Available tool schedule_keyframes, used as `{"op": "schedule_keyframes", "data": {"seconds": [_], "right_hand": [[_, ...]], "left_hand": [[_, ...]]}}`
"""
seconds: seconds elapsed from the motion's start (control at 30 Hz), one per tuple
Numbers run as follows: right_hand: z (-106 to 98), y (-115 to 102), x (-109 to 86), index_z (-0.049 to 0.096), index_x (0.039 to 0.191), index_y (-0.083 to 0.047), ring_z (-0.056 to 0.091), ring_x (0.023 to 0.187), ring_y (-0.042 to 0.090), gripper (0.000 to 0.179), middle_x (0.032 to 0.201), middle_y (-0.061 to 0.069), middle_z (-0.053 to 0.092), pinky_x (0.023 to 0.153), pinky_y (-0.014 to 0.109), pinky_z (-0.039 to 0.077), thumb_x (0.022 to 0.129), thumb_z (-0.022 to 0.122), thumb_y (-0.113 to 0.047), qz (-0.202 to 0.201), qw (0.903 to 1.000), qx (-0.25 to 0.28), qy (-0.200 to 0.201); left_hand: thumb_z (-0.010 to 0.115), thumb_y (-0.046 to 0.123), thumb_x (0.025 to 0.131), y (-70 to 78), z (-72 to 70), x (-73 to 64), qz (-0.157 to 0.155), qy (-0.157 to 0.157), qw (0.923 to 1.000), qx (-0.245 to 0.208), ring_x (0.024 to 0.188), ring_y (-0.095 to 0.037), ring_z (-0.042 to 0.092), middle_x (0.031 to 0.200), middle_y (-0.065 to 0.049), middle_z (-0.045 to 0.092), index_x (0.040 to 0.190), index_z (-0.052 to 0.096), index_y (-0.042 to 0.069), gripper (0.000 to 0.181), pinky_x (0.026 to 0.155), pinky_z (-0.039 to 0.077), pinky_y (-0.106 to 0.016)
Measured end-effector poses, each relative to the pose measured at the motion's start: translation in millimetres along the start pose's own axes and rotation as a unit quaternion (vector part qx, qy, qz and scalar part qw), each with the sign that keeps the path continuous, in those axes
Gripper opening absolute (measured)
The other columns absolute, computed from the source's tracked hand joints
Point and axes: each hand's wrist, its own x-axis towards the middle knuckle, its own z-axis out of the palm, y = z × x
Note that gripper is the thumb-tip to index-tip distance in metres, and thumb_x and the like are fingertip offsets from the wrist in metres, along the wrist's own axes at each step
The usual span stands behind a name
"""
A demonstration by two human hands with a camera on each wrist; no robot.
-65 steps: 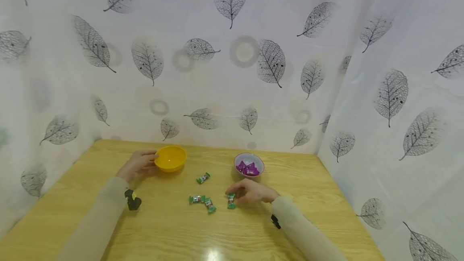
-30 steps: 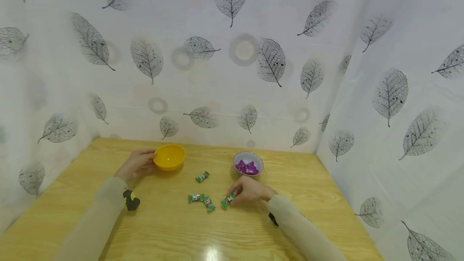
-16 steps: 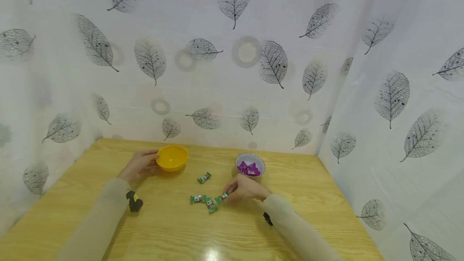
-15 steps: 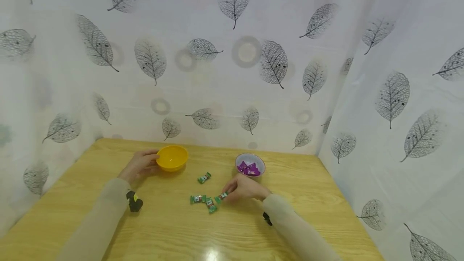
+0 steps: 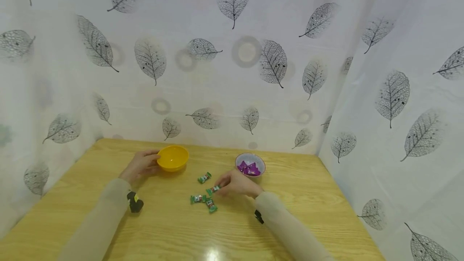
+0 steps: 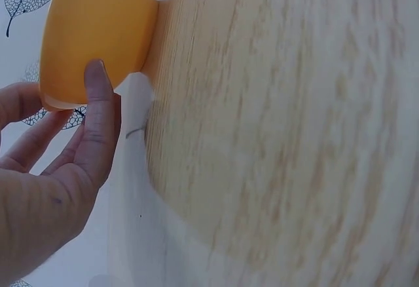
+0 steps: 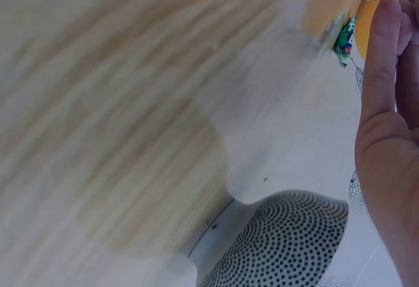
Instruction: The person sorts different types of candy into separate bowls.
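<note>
At the left, my left hand (image 5: pixel 139 165) holds the side of a yellow bowl (image 5: pixel 173 158). The left wrist view shows the thumb (image 6: pixel 98 113) against the bowl's outside wall and the fingers at its rim. My right hand (image 5: pixel 237 183) pinches one end of a green-wrapped candy (image 5: pixel 211 191) between thumb and fingers, low over the table. Three more candies in the same wrapper lie close by: one (image 5: pixel 204 178) behind, one (image 5: pixel 197 199) to the left, and one (image 5: pixel 211 205) in front. The last two overlap at their ends.
A small patterned bowl (image 5: pixel 250 156) stands just behind the right hand, with several purple-wrapped candies (image 5: pixel 249 169) inside. Its dotted outside (image 7: pixel 281 241) fills the bottom of the right wrist view. Leaf-printed curtains (image 5: pixel 203 88) enclose the wooden table (image 5: pixel 163 233).
My right hand has taken hold of the nearest green candy, turned it, and moved it left and away from me, toward the yellow bowl. My left hand has stayed at the bowl.
</note>
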Motion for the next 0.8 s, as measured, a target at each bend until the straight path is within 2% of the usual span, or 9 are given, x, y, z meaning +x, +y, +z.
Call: {"op": "schedule_keyframes", "data": {"seconds": [0.2, 0.37, 0.5, 0.67, 0.8], "right_hand": [[6, -2, 10.5, 0.075, 0.1, -0.013, 0.07, 0.076, 0.014, 0.018, 0.088, 0.003, 0.075, 0.072, 0.026, 0.058, 0.082, 0.078, -0.016, 0.004, 0.9991, -0.001, 0.042], [11, -5, 18.0, 0.074, 0.102, -0.011, 0.072, 0.074, 0.021, 0.019, 0.086, 0.005, 0.075, 0.071, 0.029, 0.06, 0.084, 0.077, -0.014, 0.004, 0.9977, 0.019, 0.065], [15, -7, 25.7, 0.074, 0.104, -0.011, 0.072, 0.074, 0.02, 0.021, 0.085, 0.003, 0.074, 0.07, 0.028, 0.06, 0.084, 0.078, -0.018, 0.007, 0.9969, 0.022, 0.075], [22, -11, 38.6, 0.072, 0.106, -0.01, 0.072, 0.076, 0.023, 0.022, 0.088, 0.004, 0.072, 0.071, 0.031, 0.061, 0.085, 0.076, -0.018, 0.015, 0.9944, 0.052, 0.091], [29, -17, 49.4, 0.072, 0.106, -0.008, 0.072, 0.078, 0.029, 0.023, 0.089, 0.007, 0.072, 0.071, 0.034, 0.061, 0.085, 0.076, -0.016, 0.02, 0.9903, 0.074, 0.116]], "left_hand": [[0.048, 0.02, 0.104, -2.4, -0.4, -0.3, 0.012, 0.002, 0.9998, 0.015, 0.103, -0.014, 0.062, 0.153, -0.031, 0.03, 0.152, 0.025, -0.005, 0.059, 0.095, 0.055, -0.035], [0.048, 0.019, 0.103, -4.9, 0.3, 1.8, 0.034, -0.002, 0.9993, 0.013, 0.097, -0.009, 0.063, 0.151, -0.034, 0.032, 0.15, 0.026, -0.008, 0.058, 0.092, 0.056, -0.033], [0.047, 0.016, 0.103, -6.0, 1.9, 2.0, 0.043, -0.005, 0.9991, 0.008, 0.094, -0.006, 0.063, 0.15, -0.035, 0.031, 0.15, 0.025, -0.009, 0.057, 0.092, 0.056, -0.036], [0.046, 0.017, 0.104, -4.9, 3.5, -0.3, 0.041, 0.006, 0.9989, 0.02, 0.095, -0.007, 0.063, 0.15, -0.034, 0.032, 0.15, 0.025, -0.009, 0.056, 0.093, 0.056, -0.037], [0.046, 0.018, 0.104, -3.9, 5.1, -2.4, 0.035, 0.006, 0.9993, 0.012, 0.094, -0.007, 0.064, 0.15, -0.033, 0.034, 0.15, 0.026, -0.007, 0.057, 0.094, 0.056, -0.038]]}}
